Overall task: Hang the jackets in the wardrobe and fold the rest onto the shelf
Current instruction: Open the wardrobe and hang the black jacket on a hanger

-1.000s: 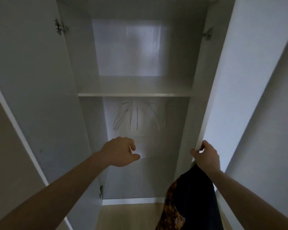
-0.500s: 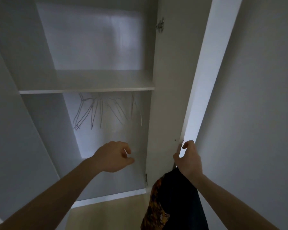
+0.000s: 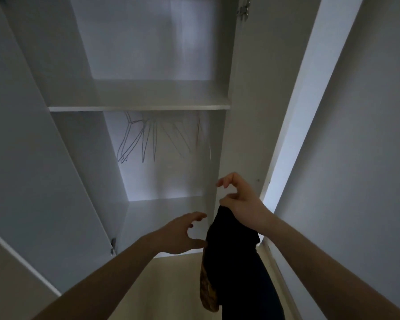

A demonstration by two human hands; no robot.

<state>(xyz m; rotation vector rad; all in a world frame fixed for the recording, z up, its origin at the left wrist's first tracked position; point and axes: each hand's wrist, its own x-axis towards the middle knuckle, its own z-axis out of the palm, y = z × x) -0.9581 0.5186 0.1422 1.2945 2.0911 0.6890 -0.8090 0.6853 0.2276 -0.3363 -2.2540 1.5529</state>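
I face an open white wardrobe with a bare shelf (image 3: 139,108) across it. Several thin wire hangers (image 3: 148,139) hang below that shelf. My right hand (image 3: 239,199) holds a dark garment (image 3: 236,262) with an orange patterned lining that drapes down from it; the index finger and thumb are lifted apart, off the right door (image 3: 247,135). My left hand (image 3: 183,234) is open, fingers spread, just left of the garment and almost touching it, in front of the lower compartment.
The left door (image 3: 21,158) stands open at the left and the right door's lit edge (image 3: 286,144) runs beside a plain grey wall (image 3: 356,158). Pale wooden floor (image 3: 171,285) lies below the wardrobe.
My right hand has let go of the right door's edge and moved slightly left with the garment. My left hand has dropped lower and shifted right toward the garment, opening its fingers.
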